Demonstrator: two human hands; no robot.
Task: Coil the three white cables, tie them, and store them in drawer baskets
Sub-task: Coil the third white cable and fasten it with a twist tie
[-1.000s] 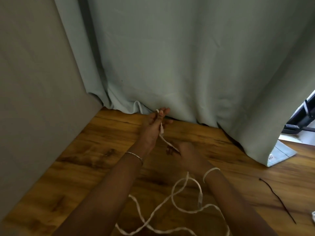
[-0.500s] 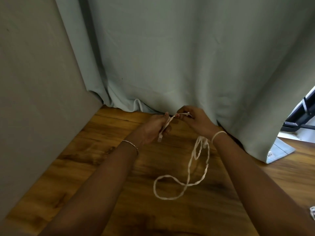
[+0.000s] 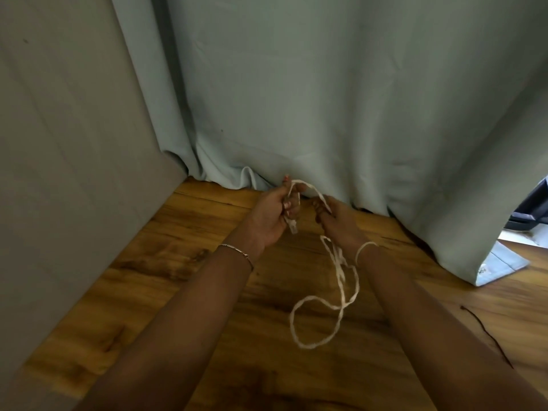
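My left hand (image 3: 271,216) grips the white cable (image 3: 341,280) end (connector (image 3: 292,230) protruding below the fist). My right hand (image 3: 338,222) pinches the strand alongside; slack hangs below.

Wood-grain floor (image 3: 207,292), loop of white cable (image 3: 308,346) resting on it, thin dark cord (image 3: 486,332) at right

No text can be read. A small dark printed mark (image 3: 482,269) sits at the lower right corner of the pale grey-green fabric curtain (image 3: 326,99), too blurred to make out.
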